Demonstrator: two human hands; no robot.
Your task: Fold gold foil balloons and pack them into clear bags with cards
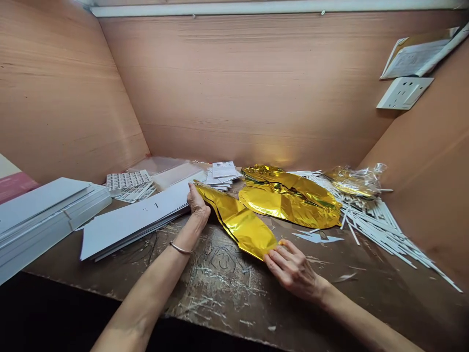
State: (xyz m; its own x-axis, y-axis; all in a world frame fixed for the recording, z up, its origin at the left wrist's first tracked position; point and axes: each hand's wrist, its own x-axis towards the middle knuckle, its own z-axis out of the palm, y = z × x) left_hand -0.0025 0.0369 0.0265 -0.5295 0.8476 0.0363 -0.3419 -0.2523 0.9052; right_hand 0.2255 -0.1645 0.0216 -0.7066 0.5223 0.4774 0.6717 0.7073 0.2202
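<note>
In the head view, a folded gold foil piece (240, 217) stretches at a slant between the two hands, above the scuffed brown bench (216, 293). The left hand (199, 203), below a metal bangle (181, 248) on the wrist, grips the foil piece's far left end. The right hand (291, 266) has its fingers closed on the near right end, so both hands are holding it.

To the right of the foil piece and slightly behind it lies a gold foil pile (286, 198), shiny and crinkled, several layers deep. Beyond that pile, farther right of the foil piece, thin white sticks (381, 234) are strewn in a loose heap, with a clear plastic bag (357, 181) on top of them that shows gold inside. White paper scraps (318, 237) lie nearer the foil piece, also on its right.

Left of the foil piece, close to the left hand, is a slanting stack of white sheets (137, 217); whether hand and stack touch, I cannot tell. A thicker white stack (47, 205) lies farther left. Behind the foil piece sit small printed papers (223, 171), and to its back left, printed label sheets (127, 182). A socket plate (405, 93) is mounted high to its right.
</note>
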